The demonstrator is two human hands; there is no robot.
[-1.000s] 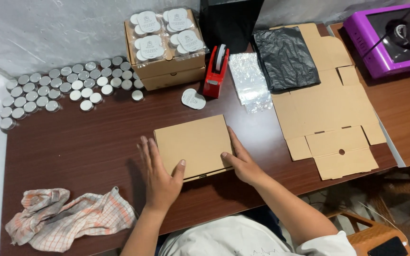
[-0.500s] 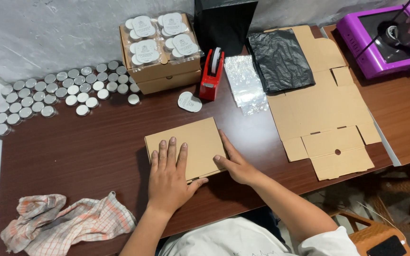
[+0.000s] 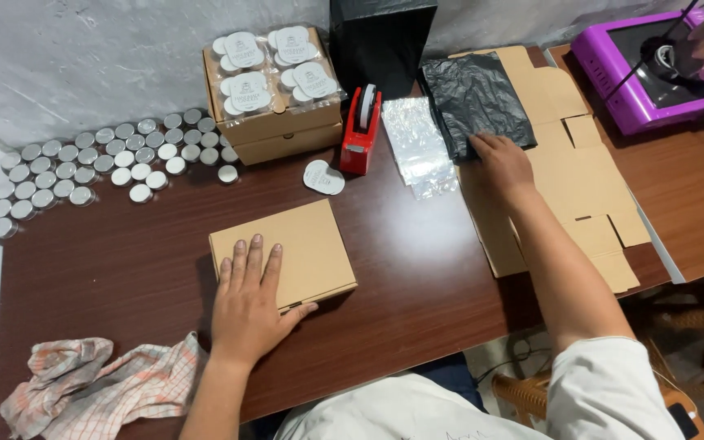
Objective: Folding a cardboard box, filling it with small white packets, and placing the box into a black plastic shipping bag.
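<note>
Resting flat with fingers spread, the left hand (image 3: 250, 303) held the closed cardboard box (image 3: 283, 253) near on the counter (image 3: 124, 236), apparently finished, while the open right hand (image 3: 503, 161) touched the far black bag (image 3: 474, 102).

One head-worn camera looks steeply down, close over the brown table (image 3: 417, 269).

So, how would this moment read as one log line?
left hand: flat on closed brown cardboard box | right hand: on black plastic bag
</note>
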